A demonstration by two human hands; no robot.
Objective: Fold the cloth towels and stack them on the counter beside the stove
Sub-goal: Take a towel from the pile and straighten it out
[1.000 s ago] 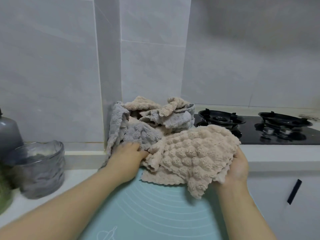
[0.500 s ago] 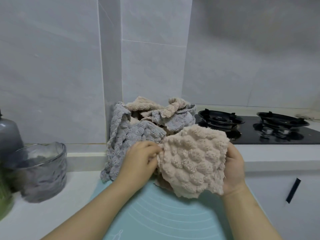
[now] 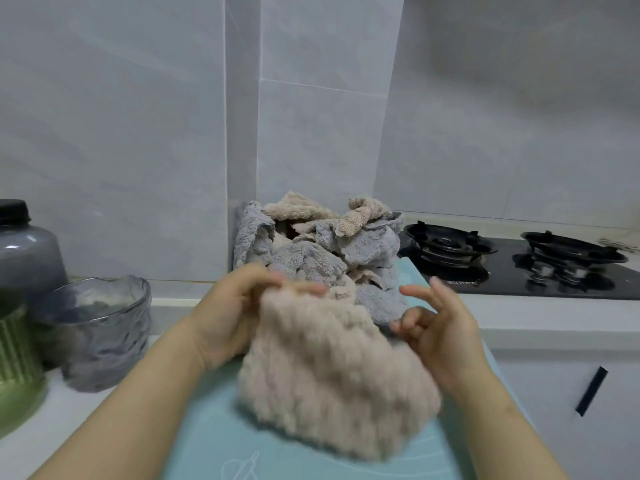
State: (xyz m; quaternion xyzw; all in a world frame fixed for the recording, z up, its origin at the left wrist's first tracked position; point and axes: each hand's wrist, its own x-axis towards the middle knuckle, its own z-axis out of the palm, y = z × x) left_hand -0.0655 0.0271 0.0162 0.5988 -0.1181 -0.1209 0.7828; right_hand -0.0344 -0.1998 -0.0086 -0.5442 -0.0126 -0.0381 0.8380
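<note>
A beige bobbled towel (image 3: 332, 379) hangs blurred over the pale blue mat (image 3: 194, 441). My left hand (image 3: 228, 313) pinches its upper left edge. To the towel's right, my right hand (image 3: 440, 330) has its fingers spread loosely; I cannot see it gripping the cloth. Behind both hands a heap of grey and beige towels (image 3: 318, 251) is piled against the tiled corner of the counter, just left of the black gas stove (image 3: 519, 265).
A ribbed glass bowl (image 3: 104, 327), a dark grey jar (image 3: 27, 251) and a green ribbed container (image 3: 17, 368) stand at the left. The white counter (image 3: 554, 327) runs in front of the stove, with a cabinet handle (image 3: 591, 391) below.
The beige towel has dropped lower and now hangs from my left hand. My right hand has let go of the towel's right edge and spread its fingers.
</note>
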